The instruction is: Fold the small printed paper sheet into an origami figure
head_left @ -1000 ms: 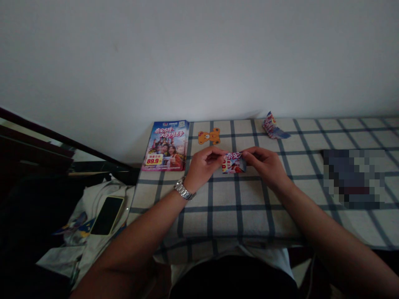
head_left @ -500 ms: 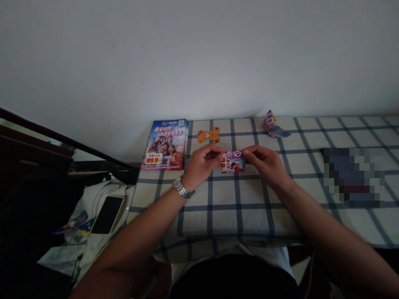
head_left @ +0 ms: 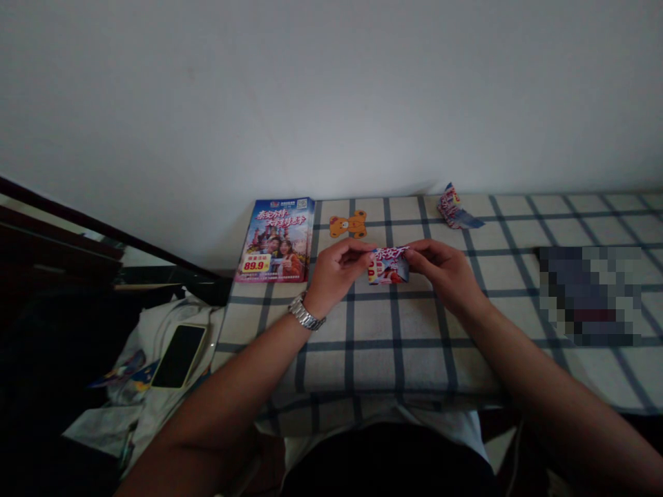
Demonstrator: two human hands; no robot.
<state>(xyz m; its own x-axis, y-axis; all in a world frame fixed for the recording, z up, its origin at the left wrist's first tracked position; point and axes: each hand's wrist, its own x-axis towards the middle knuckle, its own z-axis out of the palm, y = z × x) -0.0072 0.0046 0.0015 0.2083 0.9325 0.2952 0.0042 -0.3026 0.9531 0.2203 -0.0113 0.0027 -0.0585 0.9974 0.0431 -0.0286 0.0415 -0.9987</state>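
Observation:
Between my two hands is a small folded paper leaflet (head_left: 389, 267), printed in red, blue and white. My left hand (head_left: 339, 270), with a metal watch (head_left: 306, 313) on its wrist, pinches the leaflet's left upper edge. The right upper edge is held between thumb and fingers of my right hand (head_left: 439, 268). Just beyond my left hand lies a brown bear cutout (head_left: 347, 224). A stack of matching flyers (head_left: 274, 241) rests to its left. Farther back on the right stands a folded paper piece (head_left: 458, 209) of the same print.
A checked cloth (head_left: 373, 352) covers the table, which meets a pale wall (head_left: 331, 96). At the right lies a dark flat object (head_left: 588, 297), blurred out by pixels. A phone (head_left: 179, 355) sits on pale fabric (head_left: 150, 331) below the table's left side.
The folded leaflet has tilted slightly in my fingers, so more of its printed face shows. Both hands stay in nearly the same place.

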